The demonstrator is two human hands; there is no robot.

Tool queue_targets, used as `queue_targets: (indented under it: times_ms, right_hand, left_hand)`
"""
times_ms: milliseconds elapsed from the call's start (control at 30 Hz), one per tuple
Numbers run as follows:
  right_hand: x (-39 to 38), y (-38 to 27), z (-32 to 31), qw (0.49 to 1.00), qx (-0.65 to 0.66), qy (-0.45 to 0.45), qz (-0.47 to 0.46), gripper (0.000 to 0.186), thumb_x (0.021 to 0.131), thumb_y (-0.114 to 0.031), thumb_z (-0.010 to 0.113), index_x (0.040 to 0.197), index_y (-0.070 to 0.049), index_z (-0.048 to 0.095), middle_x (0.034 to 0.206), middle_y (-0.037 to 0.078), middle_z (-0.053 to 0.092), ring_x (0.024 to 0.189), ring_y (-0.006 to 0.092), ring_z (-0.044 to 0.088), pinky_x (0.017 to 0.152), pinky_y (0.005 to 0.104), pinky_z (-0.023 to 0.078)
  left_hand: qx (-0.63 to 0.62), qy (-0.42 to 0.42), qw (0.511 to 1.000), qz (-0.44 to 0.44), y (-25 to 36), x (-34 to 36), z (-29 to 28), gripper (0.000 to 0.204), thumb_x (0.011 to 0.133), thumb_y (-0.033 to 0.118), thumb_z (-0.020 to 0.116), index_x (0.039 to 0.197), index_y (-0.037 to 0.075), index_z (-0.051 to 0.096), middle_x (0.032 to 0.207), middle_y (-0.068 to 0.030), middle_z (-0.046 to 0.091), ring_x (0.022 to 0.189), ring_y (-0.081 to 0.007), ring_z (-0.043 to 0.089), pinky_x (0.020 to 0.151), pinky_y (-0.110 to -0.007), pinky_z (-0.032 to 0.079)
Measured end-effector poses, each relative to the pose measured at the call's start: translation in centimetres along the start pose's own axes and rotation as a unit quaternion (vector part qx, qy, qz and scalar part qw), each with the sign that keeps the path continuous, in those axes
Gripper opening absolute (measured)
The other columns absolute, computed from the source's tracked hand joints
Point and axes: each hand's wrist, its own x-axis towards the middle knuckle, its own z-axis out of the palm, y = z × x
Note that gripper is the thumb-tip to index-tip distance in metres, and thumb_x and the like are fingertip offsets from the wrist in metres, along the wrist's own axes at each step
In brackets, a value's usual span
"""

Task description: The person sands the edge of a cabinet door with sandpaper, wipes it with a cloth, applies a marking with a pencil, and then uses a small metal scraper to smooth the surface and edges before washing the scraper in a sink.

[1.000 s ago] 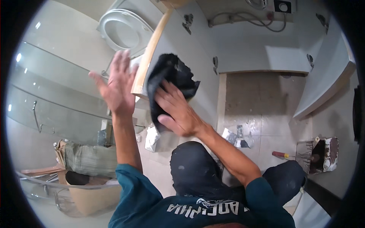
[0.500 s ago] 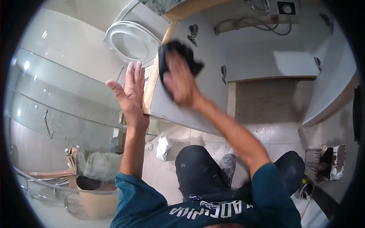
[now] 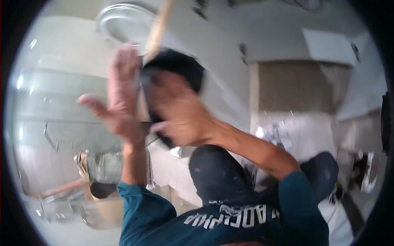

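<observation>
A grey cabinet door (image 3: 230, 88) with a pale wooden edge (image 3: 159, 28) stands open in front of me. My right hand (image 3: 180, 108) presses a black cloth (image 3: 180, 67) against its inner face, close to the near corner. Both hand and cloth are smeared by motion. On the other side of the wooden edge is my left hand (image 3: 121, 92), empty, with fingers stretched upward and thumb spread out. It is beside the door; whether it touches the panel cannot be made out.
A white toilet (image 3: 127, 24) stands beyond the door. Curved glass panels (image 3: 61, 94) rise at the left, near a beige bucket (image 3: 107, 209) and a greenish rolled bundle (image 3: 104, 168). At right is the open cabinet with dark hinges (image 3: 243, 53). My bent knees are below.
My right hand has drawn the black cloth down and left to the door's near corner. My left hand has shifted slightly left. The view has tilted and blurred.
</observation>
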Motion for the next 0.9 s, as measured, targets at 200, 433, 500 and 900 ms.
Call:
queue_targets:
  times_ms: [200, 433, 500, 900]
  right_hand:
    - [-12.8, 7.4, 2.8, 0.978, -0.081, 0.104, 0.16, 0.08, 0.092, -0.042, 0.061, 0.149, 0.008, 0.037, 0.155, 0.032, 0.035, 0.147, 0.0472, 0.029, 0.123, 0.0561, 0.019]
    - [-19.8, 9.1, 6.5, 0.93, 0.009, 0.222, 0.295, 0.069, 0.093, -0.025, 0.056, 0.149, 0.011, 0.035, 0.156, 0.033, 0.03, 0.148, 0.0482, 0.026, 0.123, 0.0539, 0.019]
    - [-10.7, 2.7, 3.6, 0.979, -0.047, 0.125, 0.156, 0.075, 0.086, -0.027, 0.066, 0.147, 0.009, 0.04, 0.154, 0.032, 0.035, 0.146, 0.0497, 0.027, 0.12, 0.0585, 0.021]
    - [-32.2, 14.1, 4.9, 0.856, 0.039, 0.228, 0.462, 0.056, 0.107, -0.024, 0.044, 0.15, 0.008, 0.03, 0.154, 0.03, 0.034, 0.147, 0.0425, 0.029, 0.123, 0.0465, 0.021]
  left_hand:
    - [-0.485, -0.095, 0.869, -0.024, -0.4, -0.4, -0.6, 0.132, 0.079, 0.097, 0.011, 0.157, -0.01, 0.015, 0.163, -0.0324, 0.016, 0.154, -0.0408, 0.014, 0.127, -0.05, 0.011]
    - [0.074, -0.033, 0.997, -0.008, 0.5, -0.1, 1.7, 0.134, 0.08, 0.092, 0.041, 0.156, -0.014, 0.008, 0.165, -0.0329, 0.005, 0.156, -0.0408, 0.005, 0.127, -0.053, 0.009]
    - [0.046, -0.03, 0.998, -0.02, 0.5, -0.5, 1.6, 0.134, 0.08, 0.09, 0.045, 0.156, -0.014, 0.007, 0.165, -0.0329, 0.004, 0.156, -0.0413, 0.004, 0.126, -0.053, 0.009]
    - [0.084, -0.016, 0.996, -0.035, 0.8, 0.4, 4.2, 0.129, 0.08, 0.096, 0.015, 0.158, -0.007, 0.015, 0.164, -0.0306, 0.016, 0.154, -0.043, 0.016, 0.124, -0.055, 0.021]
